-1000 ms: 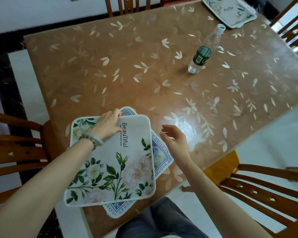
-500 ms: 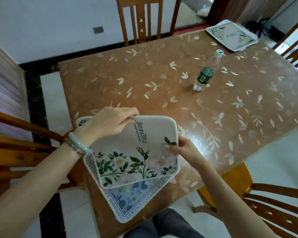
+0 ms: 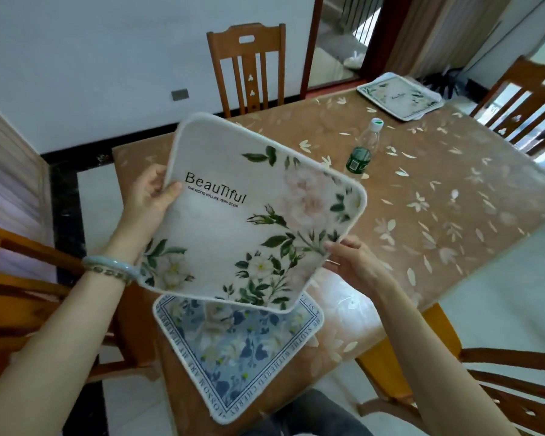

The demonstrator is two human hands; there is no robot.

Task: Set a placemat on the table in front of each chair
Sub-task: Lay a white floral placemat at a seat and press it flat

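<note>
- Two hands hold one placemat: the left hand [image 3: 150, 199] is clamped on the left edge of the white floral placemat [image 3: 252, 221], thumb on the printed face just beside the word "BeauTiful", fingers behind.
- The right hand [image 3: 354, 262] grips the same mat at its lower right edge, thumb on top and fingers underneath.
- The left wrist wears a pale green bangle [image 3: 114, 265] with a beaded bracelet just beside it.
- The white floral placemat is lifted clear of the desk [image 3: 438, 215] and tilted, its printed side facing the camera.
- Below it, a blue floral placemat [image 3: 243, 347] with lettering round its border lies flat at the near corner of the desk, one corner reaching past the edge.
- Farther out, a clear plastic bottle [image 3: 364, 149] with a green label and white cap stands upright near the middle of the desk.
- At the far right corner lie more floral placemats [image 3: 400, 97]; how many are stacked I cannot tell.
- Wooden chairs stand around: one at the far side [image 3: 249, 67], one at the left [image 3: 22, 294], one at the near right [image 3: 485, 372], one at the far right [image 3: 529, 99].
</note>
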